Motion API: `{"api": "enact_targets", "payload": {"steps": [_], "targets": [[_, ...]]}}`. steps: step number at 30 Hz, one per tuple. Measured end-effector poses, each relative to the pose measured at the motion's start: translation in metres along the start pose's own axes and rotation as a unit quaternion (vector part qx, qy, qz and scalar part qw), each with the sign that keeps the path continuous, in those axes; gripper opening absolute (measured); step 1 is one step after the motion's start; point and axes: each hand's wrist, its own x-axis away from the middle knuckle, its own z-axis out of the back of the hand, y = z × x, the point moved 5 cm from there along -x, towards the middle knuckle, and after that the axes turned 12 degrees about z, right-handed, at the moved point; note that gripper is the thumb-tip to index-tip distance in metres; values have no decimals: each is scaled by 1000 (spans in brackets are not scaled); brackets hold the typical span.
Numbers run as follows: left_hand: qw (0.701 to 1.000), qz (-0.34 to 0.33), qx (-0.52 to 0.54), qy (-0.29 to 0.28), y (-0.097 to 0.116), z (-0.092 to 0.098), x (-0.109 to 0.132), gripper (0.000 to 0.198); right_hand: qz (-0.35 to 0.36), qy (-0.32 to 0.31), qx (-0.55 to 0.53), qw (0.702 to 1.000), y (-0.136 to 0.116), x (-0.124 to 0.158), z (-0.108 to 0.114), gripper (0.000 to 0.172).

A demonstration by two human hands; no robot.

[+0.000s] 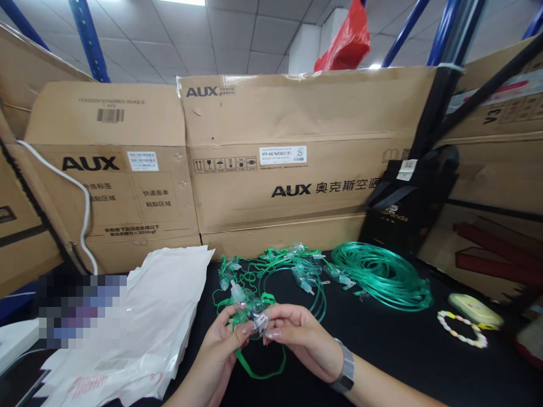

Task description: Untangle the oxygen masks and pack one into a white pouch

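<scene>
My left hand [227,336] and my right hand [299,333] both pinch a clear green oxygen mask [249,307] above the black table, near the middle front. Between my fingertips sits a small shiny metallic piece [260,323] on the mask. A green elastic strap [265,375] loops down below my hands. Beyond them lie several more masks [304,272] in a tangle of green straps and thin tubing. A large coil of green tubing [377,277] rests to their right. My fingers cover part of the held mask.
White plastic bags [165,305] are stacked at the left. Tall cardboard boxes [237,198] stand along the back. On the right are a beaded bracelet [460,333], a yellow-green case [475,310] and a black bag [390,220]. A white cable [87,215] hangs at the left.
</scene>
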Motion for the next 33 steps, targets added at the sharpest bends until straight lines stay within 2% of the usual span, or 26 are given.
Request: {"api": "enact_targets", "payload": {"steps": [5,12,20,33], "targets": [[1000,-17,-7,-7,1,-2,0,35,16,6,17,1000,-1,-1,-1,14],[998,-56,-25,28,0,-2,1,36,39,57,16,997,6,-1,1,14],[997,-50,-53,13,2,-7,2,34,42,88,12,995,7,0,1,14],[992,-87,-49,73,2,-10,4,37,56,128,39,989,8,2,8,18]]}}
